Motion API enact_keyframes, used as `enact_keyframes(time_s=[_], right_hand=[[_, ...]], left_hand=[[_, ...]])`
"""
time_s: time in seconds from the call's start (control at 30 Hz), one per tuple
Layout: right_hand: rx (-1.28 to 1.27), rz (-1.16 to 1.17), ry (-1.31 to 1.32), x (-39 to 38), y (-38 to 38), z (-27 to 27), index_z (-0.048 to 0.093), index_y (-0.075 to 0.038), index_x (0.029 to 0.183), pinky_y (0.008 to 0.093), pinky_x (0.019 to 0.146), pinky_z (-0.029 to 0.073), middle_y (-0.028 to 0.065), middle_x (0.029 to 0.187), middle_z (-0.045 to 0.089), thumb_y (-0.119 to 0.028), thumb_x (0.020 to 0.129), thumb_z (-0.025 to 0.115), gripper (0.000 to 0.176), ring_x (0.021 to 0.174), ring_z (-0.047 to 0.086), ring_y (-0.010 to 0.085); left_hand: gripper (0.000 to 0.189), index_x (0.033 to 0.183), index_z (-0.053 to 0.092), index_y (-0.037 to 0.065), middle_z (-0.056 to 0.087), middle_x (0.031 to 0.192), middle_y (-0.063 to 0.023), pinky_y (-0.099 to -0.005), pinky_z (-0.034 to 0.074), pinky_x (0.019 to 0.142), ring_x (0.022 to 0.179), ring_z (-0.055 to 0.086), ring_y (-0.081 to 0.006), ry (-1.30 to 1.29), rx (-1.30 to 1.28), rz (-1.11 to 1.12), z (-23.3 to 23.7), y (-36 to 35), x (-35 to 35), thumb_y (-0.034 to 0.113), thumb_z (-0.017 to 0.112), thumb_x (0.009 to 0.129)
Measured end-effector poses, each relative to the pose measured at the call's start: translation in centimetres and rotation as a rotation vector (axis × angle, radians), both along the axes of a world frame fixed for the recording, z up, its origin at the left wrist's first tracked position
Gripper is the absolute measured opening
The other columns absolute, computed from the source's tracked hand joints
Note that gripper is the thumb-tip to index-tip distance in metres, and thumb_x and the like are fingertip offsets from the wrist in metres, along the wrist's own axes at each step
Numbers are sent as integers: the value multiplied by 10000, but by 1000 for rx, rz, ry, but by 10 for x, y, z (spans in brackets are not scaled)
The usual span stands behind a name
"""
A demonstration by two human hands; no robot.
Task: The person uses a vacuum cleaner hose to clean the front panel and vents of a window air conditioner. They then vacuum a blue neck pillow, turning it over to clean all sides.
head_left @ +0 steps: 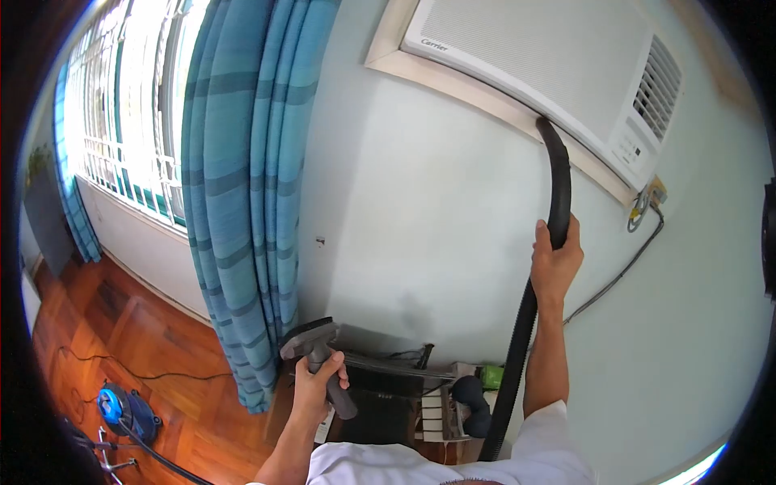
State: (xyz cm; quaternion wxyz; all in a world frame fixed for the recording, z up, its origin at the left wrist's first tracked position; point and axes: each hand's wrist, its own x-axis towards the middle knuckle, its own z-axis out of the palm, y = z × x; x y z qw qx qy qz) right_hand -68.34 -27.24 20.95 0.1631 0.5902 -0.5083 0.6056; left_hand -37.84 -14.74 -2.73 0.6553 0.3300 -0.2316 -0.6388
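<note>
My right hand (556, 263) is wrapped around the black vacuum hose (559, 186). The hose's curved upper end meets the lower edge of a white window air conditioner (517, 56), at its wooden frame. Below my hand the ribbed hose runs down past my sleeve. Low in front of me, my left hand (315, 384) grips a grey vacuum nozzle (320, 347) by its tube, its wide brush head pointing up and to the left. That nozzle is apart from the hose.
Blue striped curtains (242, 194) hang left of the wall, beside a barred window (121, 121). A blue vacuum cleaner (129, 414) stands on the wooden floor (153, 323). Below me is a cluttered desk with a black monitor (380, 404). A cable (618, 279) hangs from the air conditioner's corner.
</note>
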Motion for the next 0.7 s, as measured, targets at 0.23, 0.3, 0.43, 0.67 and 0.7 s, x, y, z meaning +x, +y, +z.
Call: enact_keyframes(time_s=[0.23, 0.3, 0.43, 0.67, 0.7], right_hand=[[78, -16, 93, 50, -2, 8, 606, 8, 1273, 317, 575, 477, 91, 673, 603, -129, 944, 704, 370, 557, 567, 168], [40, -22, 203, 64, 1, 10, 609, 9, 1270, 312, 567, 476, 96, 670, 598, -130, 936, 714, 377, 555, 568, 163], [107, 147, 243, 98, 24, 33, 617, 2, 1253, 316, 565, 493, 98, 667, 613, -119, 927, 721, 363, 555, 608, 184], [153, 266, 319, 134, 14, 65, 623, -7, 1190, 407, 569, 503, 164, 651, 631, -199, 908, 705, 351, 570, 658, 320], [205, 267, 328, 137, 11, 71, 620, -6, 1162, 430, 578, 504, 169, 645, 632, -215, 909, 695, 337, 579, 658, 340]], left_hand=[[186, 955, 612, 31, 628, 769, -65, -296, 506, 553, 633, 613, -154, -32, 7, 96, -16, 13, 36, 111, 775, 917], [183, 955, 611, 32, 628, 784, -63, -297, 509, 554, 641, 614, -154, -45, 4, 126, -20, 13, 38, 97, 777, 911], [175, 970, 607, 28, 610, 749, -50, -312, 516, 587, 648, 609, -160, -189, -88, 144, -21, 5, 37, 121, 749, 927], [208, 1034, 621, 17, 623, 836, -49, -291, 543, 583, 677, 622, -141, -201, -247, 48, 5, -14, 20, 73, 779, 910], [226, 1046, 607, 18, 622, 860, -54, -299, 539, 586, 691, 617, -146, -169, -265, 51, 10, -15, 16, 66, 777, 906]])
